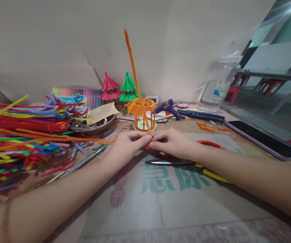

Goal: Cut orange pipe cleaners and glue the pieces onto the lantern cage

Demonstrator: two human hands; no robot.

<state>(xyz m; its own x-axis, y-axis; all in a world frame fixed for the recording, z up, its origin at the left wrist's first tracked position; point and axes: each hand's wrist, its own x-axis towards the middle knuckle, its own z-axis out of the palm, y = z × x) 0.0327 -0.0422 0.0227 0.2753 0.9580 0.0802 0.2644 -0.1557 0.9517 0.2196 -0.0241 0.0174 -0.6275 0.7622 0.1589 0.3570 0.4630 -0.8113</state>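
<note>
An orange pipe cleaner rises from between my two hands, nearly upright and leaning a little left. Its lower end is pinched by the thumb and fingers of my left hand. My right hand is closed at the same end, fingertips meeting the left ones. Just behind the hands stands a small round orange pipe cleaner frame with posts, a pale base and a partial fringe of short pieces at its top left. Red-handled scissors lie under my right forearm, partly hidden.
Piles of coloured pipe cleaners cover the left side. Pink and green cone-roofed pieces stand behind. A blue glue gun, utility knife, cut orange bits, phone and clear bottle are at the right.
</note>
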